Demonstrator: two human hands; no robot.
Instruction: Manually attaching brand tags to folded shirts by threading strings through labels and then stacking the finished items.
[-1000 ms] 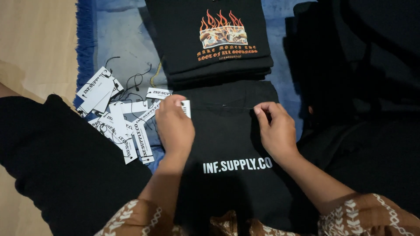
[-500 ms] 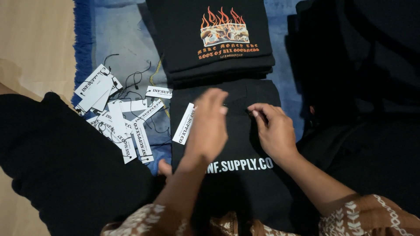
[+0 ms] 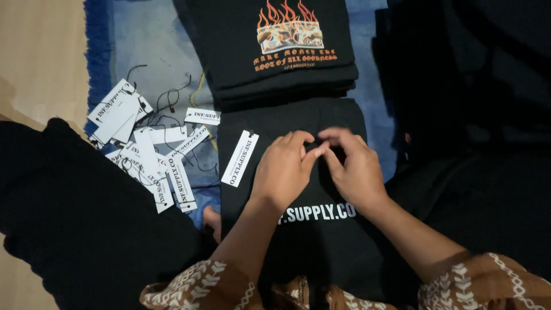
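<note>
Fingers of both hands pinched narrow, tips meeting on the folded black garment, seemingly to fix something small there; object itself too hidden to tell. White paper tag lying just left of left hand. Right hand alongside. Loose tags piled further left on blue cloth.

Blue mat, maybe cloth, spread on tan floor, bearing white paper tags and folded black shirts.
</note>
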